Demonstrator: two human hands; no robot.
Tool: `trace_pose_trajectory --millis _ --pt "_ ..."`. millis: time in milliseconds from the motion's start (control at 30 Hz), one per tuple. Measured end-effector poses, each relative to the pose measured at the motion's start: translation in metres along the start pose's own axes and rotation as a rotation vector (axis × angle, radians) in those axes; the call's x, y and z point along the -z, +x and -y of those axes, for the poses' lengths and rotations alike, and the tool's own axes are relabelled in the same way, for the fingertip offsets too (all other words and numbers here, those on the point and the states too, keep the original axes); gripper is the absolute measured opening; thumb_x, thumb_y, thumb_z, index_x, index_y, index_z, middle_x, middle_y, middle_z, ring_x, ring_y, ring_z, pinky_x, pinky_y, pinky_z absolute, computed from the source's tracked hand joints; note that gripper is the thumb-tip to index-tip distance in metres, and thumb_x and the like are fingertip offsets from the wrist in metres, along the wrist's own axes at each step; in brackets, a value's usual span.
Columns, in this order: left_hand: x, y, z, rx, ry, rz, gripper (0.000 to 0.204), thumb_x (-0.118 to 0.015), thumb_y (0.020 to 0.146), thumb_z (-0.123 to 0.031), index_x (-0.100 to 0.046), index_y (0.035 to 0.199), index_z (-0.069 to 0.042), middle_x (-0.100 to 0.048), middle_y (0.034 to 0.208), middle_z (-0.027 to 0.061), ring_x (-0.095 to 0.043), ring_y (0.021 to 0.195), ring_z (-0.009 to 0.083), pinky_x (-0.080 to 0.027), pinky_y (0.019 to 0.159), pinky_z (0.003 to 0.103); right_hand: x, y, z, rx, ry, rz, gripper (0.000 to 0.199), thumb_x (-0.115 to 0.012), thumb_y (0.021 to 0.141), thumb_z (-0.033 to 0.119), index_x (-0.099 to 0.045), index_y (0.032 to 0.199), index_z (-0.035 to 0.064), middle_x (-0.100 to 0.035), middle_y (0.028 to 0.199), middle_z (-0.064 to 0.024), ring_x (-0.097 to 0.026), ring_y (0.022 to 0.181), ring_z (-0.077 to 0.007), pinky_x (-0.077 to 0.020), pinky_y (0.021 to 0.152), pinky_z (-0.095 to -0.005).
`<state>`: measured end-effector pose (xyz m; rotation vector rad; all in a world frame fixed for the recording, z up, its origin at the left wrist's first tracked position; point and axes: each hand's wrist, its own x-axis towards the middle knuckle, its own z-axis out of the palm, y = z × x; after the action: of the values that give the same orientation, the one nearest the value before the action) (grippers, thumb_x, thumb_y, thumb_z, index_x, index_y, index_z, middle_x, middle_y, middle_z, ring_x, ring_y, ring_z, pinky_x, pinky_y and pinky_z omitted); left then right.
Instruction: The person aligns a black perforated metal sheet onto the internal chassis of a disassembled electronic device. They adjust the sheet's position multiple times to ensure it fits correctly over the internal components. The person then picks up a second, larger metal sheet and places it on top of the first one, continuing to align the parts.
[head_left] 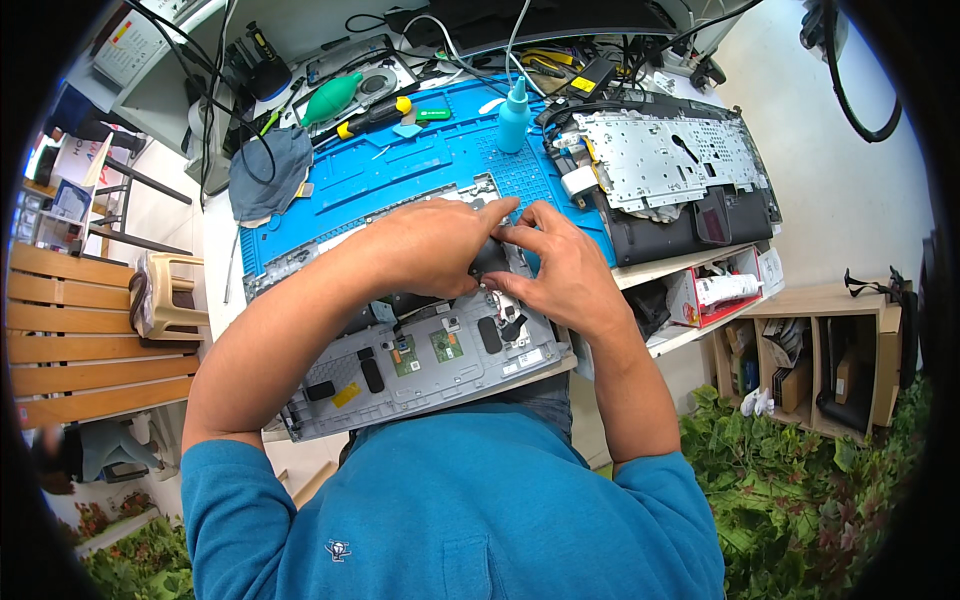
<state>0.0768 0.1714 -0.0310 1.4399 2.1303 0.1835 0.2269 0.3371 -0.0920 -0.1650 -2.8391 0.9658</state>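
Note:
An opened grey laptop chassis lies before me at the table's front edge, its inner side up, with small green boards and black pads on it. My left hand reaches over its right part, index finger stretched toward my right hand and the other fingers curled down. My right hand meets it from the right, thumb and fingers bent in. A dark part shows between the two hands at the chassis. Fingers cover most of it, so its kind and what each hand grips cannot be made out.
Behind the chassis spreads a blue work mat with a teal squeeze bottle, a yellow-black screwdriver and a green air blower. A grey cloth lies left. Another dismantled laptop sits right, above a red-white box.

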Motion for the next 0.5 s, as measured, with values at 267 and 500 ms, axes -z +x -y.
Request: trace_pose_trajectory --millis 267,500 --pt "0.012 -0.001 -0.005 0.086 0.061 0.032 0.111 -0.101 0.078 -0.028 -0.042 0.169 -0.006 -0.079 0.128 0.0251 -0.074 0.126 0.0430 -0.059 0.107 0.052 0.001 -0.001 -0.001 0.022 0.019 0.003 0.054 -0.097 0.083 0.034 -0.083 0.132 0.0151 -0.069 0.120 -0.0105 -0.073 0.111 -0.0320 -0.0601 0.096 -0.0456" --pt "-0.003 0.007 0.007 0.042 -0.005 -0.093 0.119 -0.104 0.074 -0.023 -0.037 0.173 -0.016 -0.081 0.108 0.0198 -0.077 0.112 0.0426 -0.060 0.095 0.053 0.005 -0.001 0.000 0.034 -0.001 0.043 0.051 -0.094 0.087 0.031 -0.082 0.134 0.0150 -0.066 0.119 -0.0111 -0.071 0.115 -0.0322 -0.0591 0.098 -0.0463"
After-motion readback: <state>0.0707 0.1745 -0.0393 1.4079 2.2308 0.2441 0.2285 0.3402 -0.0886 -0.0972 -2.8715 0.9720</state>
